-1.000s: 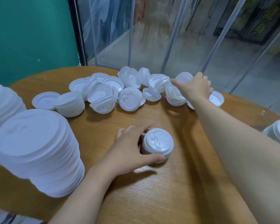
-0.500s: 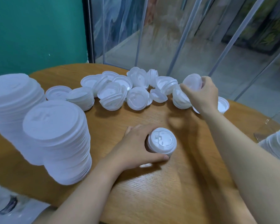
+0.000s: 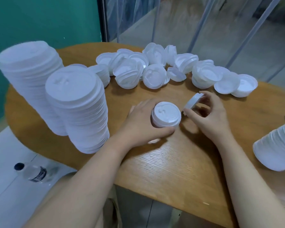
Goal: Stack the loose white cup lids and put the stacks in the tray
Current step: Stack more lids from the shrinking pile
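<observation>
My left hand (image 3: 141, 122) grips a short stack of white lids (image 3: 166, 116) standing on the round wooden table (image 3: 179, 170). Just right of it my right hand (image 3: 207, 116) pinches a single white lid (image 3: 193, 101), tilted on edge beside the short stack. Several loose white lids (image 3: 155, 69) lie scattered across the far side of the table. Two tall lid stacks (image 3: 77, 109) stand at the left. Another stack of lids (image 3: 276, 150) lies on its side at the right edge; the tray is not clearly visible.
A clear water bottle (image 3: 33, 171) lies on the white surface below the table at lower left. A green wall and glass panels stand behind the table. The table's near edge runs just under my forearms.
My right hand picked one lid from the far pile and brought it back beside the short stack. My left hand stayed on the short stack. The view shifted right and down.
</observation>
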The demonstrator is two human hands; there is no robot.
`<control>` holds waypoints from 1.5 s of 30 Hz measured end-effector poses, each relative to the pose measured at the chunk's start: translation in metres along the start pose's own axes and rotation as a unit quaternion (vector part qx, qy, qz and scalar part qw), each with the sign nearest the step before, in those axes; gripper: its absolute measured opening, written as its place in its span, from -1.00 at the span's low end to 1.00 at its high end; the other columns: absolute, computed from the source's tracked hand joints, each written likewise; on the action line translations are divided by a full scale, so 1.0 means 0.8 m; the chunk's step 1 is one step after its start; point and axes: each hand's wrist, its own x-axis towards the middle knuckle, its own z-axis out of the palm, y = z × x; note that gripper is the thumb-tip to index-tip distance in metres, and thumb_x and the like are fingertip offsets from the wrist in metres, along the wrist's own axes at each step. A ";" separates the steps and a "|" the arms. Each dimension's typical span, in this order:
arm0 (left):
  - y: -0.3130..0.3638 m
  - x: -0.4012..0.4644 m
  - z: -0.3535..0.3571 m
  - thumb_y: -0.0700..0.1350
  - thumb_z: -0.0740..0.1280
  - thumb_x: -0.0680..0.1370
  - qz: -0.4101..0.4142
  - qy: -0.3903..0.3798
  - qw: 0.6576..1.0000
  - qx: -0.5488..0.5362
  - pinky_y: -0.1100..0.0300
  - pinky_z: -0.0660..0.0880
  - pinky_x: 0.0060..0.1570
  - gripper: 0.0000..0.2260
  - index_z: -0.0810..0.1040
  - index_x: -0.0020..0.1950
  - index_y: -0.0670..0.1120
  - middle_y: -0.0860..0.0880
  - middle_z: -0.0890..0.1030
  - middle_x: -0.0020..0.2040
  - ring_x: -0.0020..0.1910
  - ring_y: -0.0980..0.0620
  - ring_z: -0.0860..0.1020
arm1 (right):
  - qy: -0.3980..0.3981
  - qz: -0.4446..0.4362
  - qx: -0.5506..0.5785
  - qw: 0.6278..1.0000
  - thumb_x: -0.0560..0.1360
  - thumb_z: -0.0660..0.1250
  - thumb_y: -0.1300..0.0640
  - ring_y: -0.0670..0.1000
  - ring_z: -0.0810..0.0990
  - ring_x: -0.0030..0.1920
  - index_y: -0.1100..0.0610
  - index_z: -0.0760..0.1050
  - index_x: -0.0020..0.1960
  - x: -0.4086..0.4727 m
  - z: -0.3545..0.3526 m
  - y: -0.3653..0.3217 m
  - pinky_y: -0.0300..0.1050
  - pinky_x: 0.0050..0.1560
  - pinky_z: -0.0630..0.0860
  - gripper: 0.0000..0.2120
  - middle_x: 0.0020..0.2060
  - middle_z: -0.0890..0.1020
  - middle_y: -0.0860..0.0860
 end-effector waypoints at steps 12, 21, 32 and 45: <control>-0.007 0.001 0.001 0.37 0.58 0.24 -0.038 -0.020 0.998 -0.045 -0.03 0.46 0.33 -0.30 0.39 0.29 0.30 0.29 0.54 0.23 0.30 0.10 0.46 | -0.087 0.044 -0.128 0.987 0.32 0.64 0.00 -0.19 0.56 0.09 -0.01 0.47 0.23 -0.008 -0.039 0.002 -0.25 0.08 0.47 -0.43 0.09 0.59 -0.14; -0.006 0.001 -0.004 0.15 0.68 0.29 -0.011 -0.030 0.997 -0.076 0.17 0.48 0.28 -0.31 0.46 0.34 0.20 0.29 0.58 0.21 0.24 0.30 0.51 | -0.076 -0.050 0.050 0.995 0.34 0.57 -0.12 -0.18 0.55 0.27 -0.06 0.53 0.36 -0.020 -0.020 -0.026 -0.40 0.11 0.49 -0.38 0.25 0.61 -0.18; -0.003 0.001 -0.004 0.14 0.69 0.27 -0.015 -0.045 0.993 -0.105 0.23 0.51 0.23 -0.26 0.43 0.37 0.25 0.31 0.61 0.21 0.22 0.36 0.53 | -0.155 -0.109 0.016 0.982 0.32 0.52 -0.23 -0.14 0.46 0.40 -0.08 0.46 0.45 -0.036 0.012 -0.033 -0.22 0.31 0.46 -0.26 0.34 0.52 -0.22; 0.001 -0.001 -0.005 0.14 0.68 0.25 -0.015 -0.041 0.993 -0.109 0.17 0.55 0.20 -0.32 0.48 0.30 0.26 0.31 0.63 0.15 0.17 0.33 0.56 | -0.179 -0.087 0.033 0.979 0.34 0.50 -0.24 -0.16 0.51 0.32 -0.15 0.51 0.35 -0.037 0.014 -0.032 -0.17 0.27 0.47 -0.40 0.24 0.57 -0.24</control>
